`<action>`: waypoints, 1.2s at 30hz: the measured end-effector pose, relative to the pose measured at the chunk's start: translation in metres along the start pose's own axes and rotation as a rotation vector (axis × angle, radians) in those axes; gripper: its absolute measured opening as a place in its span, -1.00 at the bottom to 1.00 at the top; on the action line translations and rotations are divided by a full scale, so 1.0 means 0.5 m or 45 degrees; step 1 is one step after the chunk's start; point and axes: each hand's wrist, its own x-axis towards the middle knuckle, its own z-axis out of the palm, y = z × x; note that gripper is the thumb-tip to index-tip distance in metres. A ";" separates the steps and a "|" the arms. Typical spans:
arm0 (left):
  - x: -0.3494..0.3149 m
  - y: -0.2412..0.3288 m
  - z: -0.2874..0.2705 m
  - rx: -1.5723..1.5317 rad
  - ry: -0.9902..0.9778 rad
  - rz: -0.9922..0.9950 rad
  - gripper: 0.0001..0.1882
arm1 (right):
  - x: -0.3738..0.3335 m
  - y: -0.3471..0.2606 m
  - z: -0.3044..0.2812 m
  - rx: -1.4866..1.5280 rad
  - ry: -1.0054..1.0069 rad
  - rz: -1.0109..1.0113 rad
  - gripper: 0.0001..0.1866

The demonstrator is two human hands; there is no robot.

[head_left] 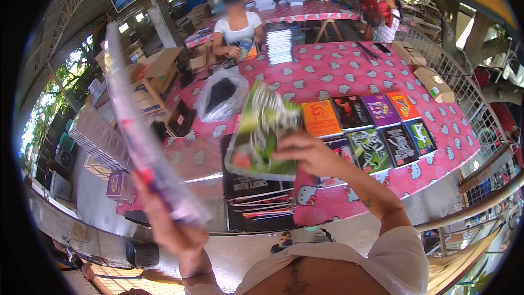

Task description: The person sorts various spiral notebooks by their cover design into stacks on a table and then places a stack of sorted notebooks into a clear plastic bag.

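At lower left, the left hand (174, 232) grips a tall blurred packet (143, 139); at centre, the right hand (314, 154) touches a green notebook (263, 134), its grip too blurred to tell; books (380, 110) lie at right.

White capitals: legible on the black cover (262, 189) at the table's (445, 150) near edge. Green notebook (265, 134) above it: markings blurred.

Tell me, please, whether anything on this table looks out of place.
No damage or spill shows, but the crumpled, translucent plastic bag at left looks odd: it slumps shapelessly, while the colourful, rectangular books lie in neat rows.
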 end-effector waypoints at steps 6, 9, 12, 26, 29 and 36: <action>-0.130 -0.091 0.069 -0.631 -1.347 -0.005 -0.51 | -0.005 0.178 0.057 0.735 0.329 0.543 -0.51; -0.073 -0.204 0.133 -0.746 -1.052 -0.190 -0.48 | -0.027 0.325 0.157 -0.164 0.381 0.864 -0.66; -0.175 -0.365 0.341 -0.644 -0.967 -0.923 -0.46 | -0.063 0.415 0.269 -0.676 -0.069 1.033 -0.66; -0.301 -0.517 0.480 -0.175 -0.948 -0.630 -0.71 | 0.105 0.224 0.007 1.064 1.117 0.733 -0.80; -0.045 -0.451 0.335 -0.523 -0.513 -0.666 -0.77 | 0.104 0.207 0.043 1.180 0.775 0.692 -0.82; -0.111 -0.214 0.186 -0.523 -0.965 0.361 -0.63 | 0.025 0.262 0.144 1.550 0.618 1.192 -0.82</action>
